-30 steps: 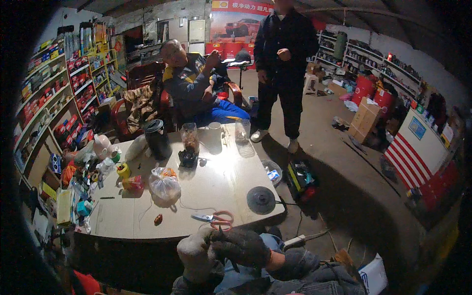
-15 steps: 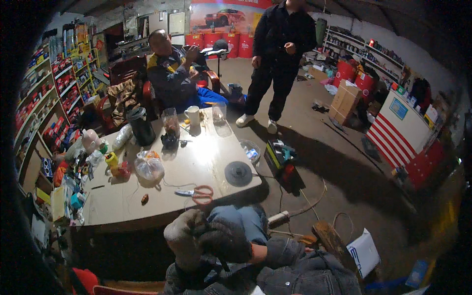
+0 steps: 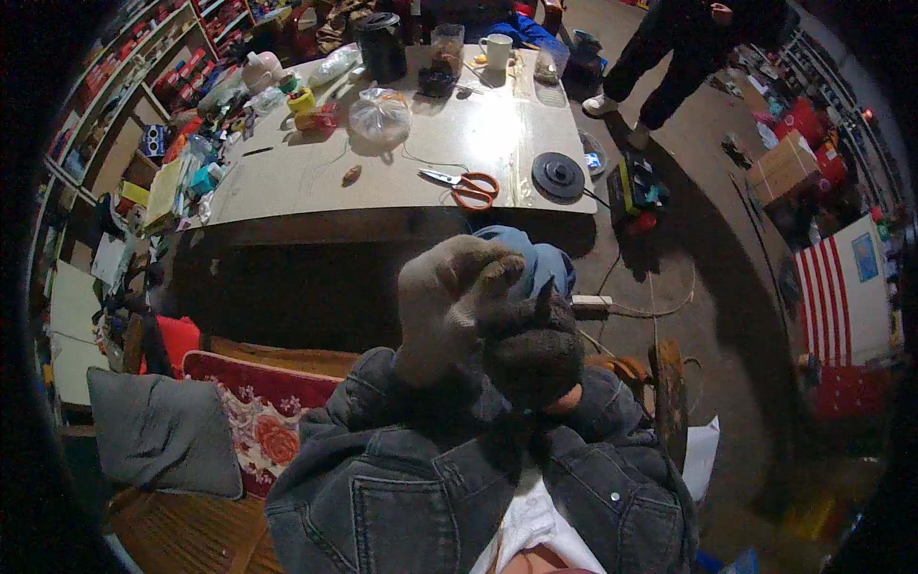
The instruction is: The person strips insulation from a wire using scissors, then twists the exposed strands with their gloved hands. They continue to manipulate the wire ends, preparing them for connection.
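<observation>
My left hand (image 3: 442,298), in a pale knitted glove, is raised in front of my chest with its fingers curled into a pinch. Close beside it, my right hand (image 3: 532,352) wears a dark glove and is closed too, with bare skin showing at the wrist. The fingertips of both hands come close together; anything between them is too small or too hidden to make out. Beyond them, on the table (image 3: 316,182), lie orange-handled scissors (image 3: 469,186) and a small brown object (image 3: 352,175).
The table also holds a plastic bag (image 3: 380,117), a dark lidded container (image 3: 382,48), a white mug (image 3: 495,51) and a black round disc (image 3: 558,176). Clutter fills its left end. A person in dark clothes (image 3: 660,57) stands beyond. A grey cushion (image 3: 164,432) is on my left.
The view has tilted down, so the table sits higher in the picture and my jacket and the seat show. My hands have risen and spread slightly from their earlier overlap, still closed.
</observation>
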Demonstrator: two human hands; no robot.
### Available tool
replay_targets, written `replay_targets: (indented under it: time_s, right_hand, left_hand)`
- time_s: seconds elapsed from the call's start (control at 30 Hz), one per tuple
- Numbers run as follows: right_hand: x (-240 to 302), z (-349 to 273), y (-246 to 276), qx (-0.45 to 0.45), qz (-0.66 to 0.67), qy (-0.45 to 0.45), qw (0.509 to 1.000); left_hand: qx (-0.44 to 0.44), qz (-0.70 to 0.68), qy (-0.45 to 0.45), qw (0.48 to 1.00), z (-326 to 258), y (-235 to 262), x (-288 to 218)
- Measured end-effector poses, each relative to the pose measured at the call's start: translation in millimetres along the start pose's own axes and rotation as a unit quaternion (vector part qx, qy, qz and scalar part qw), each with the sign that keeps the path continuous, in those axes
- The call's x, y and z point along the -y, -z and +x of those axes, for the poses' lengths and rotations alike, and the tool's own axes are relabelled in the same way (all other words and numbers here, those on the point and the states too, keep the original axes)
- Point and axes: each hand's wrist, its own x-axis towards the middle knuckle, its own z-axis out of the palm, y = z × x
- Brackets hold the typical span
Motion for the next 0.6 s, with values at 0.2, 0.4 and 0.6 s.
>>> replay_targets:
  time_s: [0.2, 0.4, 0.6]
  right_hand:
    - [19, 25, 10, -0.138, -0.119, -0.004, 0.983]
    - [30, 75, 24, -0.156, -0.253, 0.023, 0.954]
    - [9, 99, 44, -0.098, -0.190, -0.007, 0.977]
  left_hand:
    - [0.002, 0.007, -0.018, 1.000, 11, 13, -2]
    - [0.009, 0.191, -0.159, 0.968, 33, 20, 1]
    - [-0.032, 0.402, -0.268, 0.875, 63, 18, 6]
